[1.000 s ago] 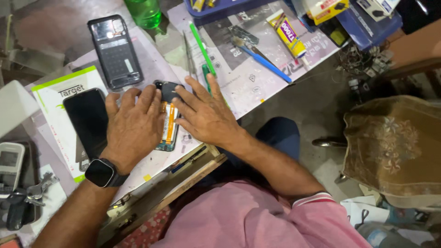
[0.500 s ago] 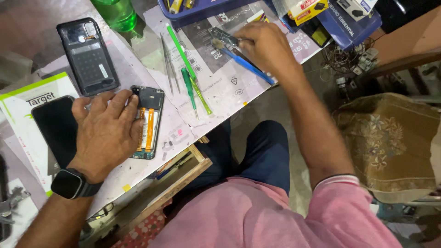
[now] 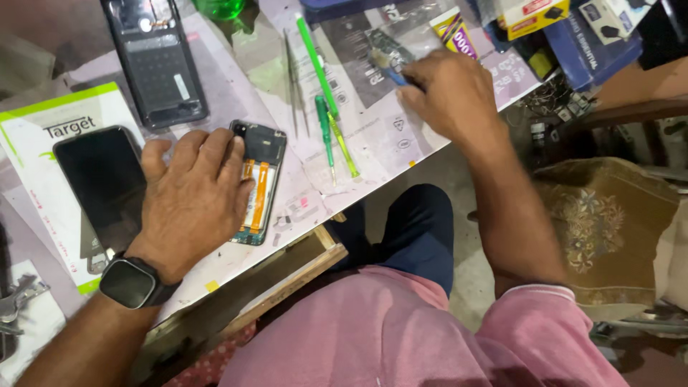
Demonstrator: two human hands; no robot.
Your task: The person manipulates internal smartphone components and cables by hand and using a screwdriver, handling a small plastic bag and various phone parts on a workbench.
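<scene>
Bench (image 3: 401,136): white, paper-covered, cluttered with tools.
Opened phone (image 3: 259,179): back off, orange flex cables showing; long axis runs near-to-far, camera end away.
Left hand (image 3: 190,201): flat, pressing the phone's left side as before.
Right hand (image 3: 448,89): grip closed around blue-handled brush (image 3: 390,66), pulled nearer than half a second ago.

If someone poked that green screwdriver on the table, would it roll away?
Probably a little. The green screwdriver looks thin and round, lying flat on the bench, so a sideways poke would likely roll it. It seems light and stiff. The yellow-green tool lies close beside it and might stop it. Neither the left hand nor the right hand touches it.
</scene>
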